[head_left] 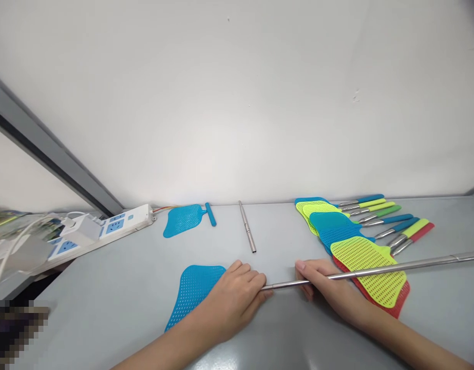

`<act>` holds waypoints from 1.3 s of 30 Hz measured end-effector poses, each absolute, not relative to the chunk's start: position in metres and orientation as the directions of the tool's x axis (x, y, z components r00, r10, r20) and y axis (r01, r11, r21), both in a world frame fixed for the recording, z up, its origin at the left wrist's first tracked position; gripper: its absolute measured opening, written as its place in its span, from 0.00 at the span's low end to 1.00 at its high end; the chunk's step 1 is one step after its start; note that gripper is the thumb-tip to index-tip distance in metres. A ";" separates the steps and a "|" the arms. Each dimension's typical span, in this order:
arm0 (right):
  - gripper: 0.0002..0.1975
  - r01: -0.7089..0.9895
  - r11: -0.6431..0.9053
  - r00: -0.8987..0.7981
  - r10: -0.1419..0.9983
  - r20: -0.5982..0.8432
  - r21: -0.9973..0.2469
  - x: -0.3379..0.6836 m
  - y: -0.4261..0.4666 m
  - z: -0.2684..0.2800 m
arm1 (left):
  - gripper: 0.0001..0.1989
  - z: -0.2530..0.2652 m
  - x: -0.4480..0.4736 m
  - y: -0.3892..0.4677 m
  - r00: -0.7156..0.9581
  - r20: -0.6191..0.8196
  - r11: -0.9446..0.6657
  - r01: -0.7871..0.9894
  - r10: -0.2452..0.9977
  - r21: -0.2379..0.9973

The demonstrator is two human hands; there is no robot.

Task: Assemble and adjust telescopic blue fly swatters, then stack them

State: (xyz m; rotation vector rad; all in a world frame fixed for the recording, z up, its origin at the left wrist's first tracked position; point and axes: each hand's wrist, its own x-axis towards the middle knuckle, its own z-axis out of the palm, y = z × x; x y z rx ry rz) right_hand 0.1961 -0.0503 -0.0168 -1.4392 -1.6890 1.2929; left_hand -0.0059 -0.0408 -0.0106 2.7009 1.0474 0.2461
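A blue fly swatter head [198,288] lies under and beside my left hand [240,288], whose fingers are closed around the thin end of a long metal telescopic rod. The swatter's neck is hidden by that hand. My right hand [329,285] grips the telescopic rod [394,267] further along, thumb on top and fingers beneath. The rod is extended and runs out of view at the right edge. Beyond my hands lies a short collapsed metal rod [247,226]. Left of it are a loose blue swatter head [183,220] and a blue handle grip [210,214].
At the right is a pile of fly swatters with a yellow swatter head [370,270] on top and several coloured handles [406,226]. A white power strip [125,221] with plugs and cables lies at the left. A wall [237,103] closes off the back of the grey table [106,298].
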 end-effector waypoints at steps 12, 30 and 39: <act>0.24 0.420 -0.044 -0.247 0.956 -0.160 -0.907 0.196 -0.051 -0.017 | 0.12 -0.007 -0.004 -0.042 0.728 0.046 -0.702 0.640 0.684 0.312; 0.24 0.417 -0.045 -0.266 0.949 -0.169 -0.908 0.196 -0.050 -0.017 | 0.12 -0.005 -0.001 -0.044 0.745 0.001 -0.705 0.631 0.667 0.322; 0.23 0.420 -0.057 -0.265 0.947 -0.183 -0.906 0.196 -0.051 -0.017 | 0.14 -0.004 -0.002 -0.043 0.755 -0.046 -0.699 0.627 0.654 0.344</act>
